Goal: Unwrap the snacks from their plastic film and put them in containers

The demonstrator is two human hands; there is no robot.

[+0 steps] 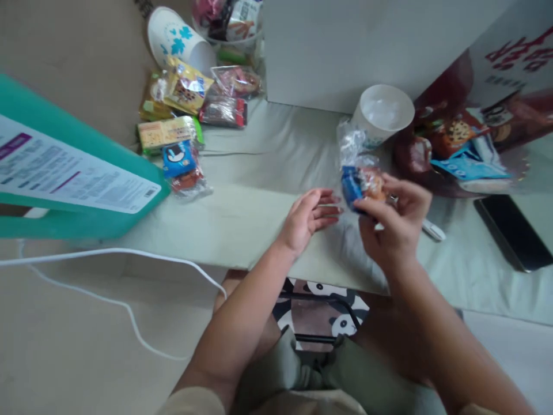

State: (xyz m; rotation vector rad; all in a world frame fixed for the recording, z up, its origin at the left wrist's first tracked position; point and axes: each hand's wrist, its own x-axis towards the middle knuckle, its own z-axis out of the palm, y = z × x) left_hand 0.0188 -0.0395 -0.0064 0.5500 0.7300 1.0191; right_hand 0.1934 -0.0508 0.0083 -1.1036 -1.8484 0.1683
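My right hand (395, 225) pinches a small snack packet (363, 185) with a blue end and an orange-brown part in clear wrap, held above the table. The packet is slightly blurred. Just left of it my left hand (309, 219) is open, its fingers stretched towards the packet and apparently not gripping anything. Behind the packet stands a white paper cup (384, 109) with something clear inside, and crumpled clear plastic (349, 141) lies beside it. A similar blue-ended packet (181, 164) rests at the left among several other wrapped snacks.
A paper cup (175, 43) lies on its side at the back left, near a snack-filled bowl (254, 43). A green container (86, 155) stands far left, with a white cable (129, 251) below. At right are a snack-filled clear container (525, 173) and a phone (514, 230).
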